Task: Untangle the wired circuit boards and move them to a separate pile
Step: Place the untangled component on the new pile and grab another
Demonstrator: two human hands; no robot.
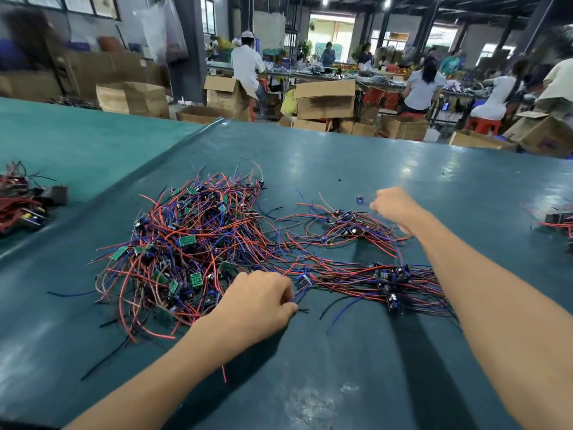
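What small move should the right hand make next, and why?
Probably lower the right hand and drop the small blue board it seems to pinch onto the small pile beside it; the left hand grips wires at the edge of the big tangle.

Teal tabletop [403, 169] runs wide, and past its far edge open cardboard boxes [325, 99] crowd the workshop floor. Dark pillar [189, 48] at left, windows [207, 13] beside it. Ceiling lights [325, 0] glow above a bright doorway [331, 32]. Workers [423, 85] sit on red stools [483, 124] at long benches.
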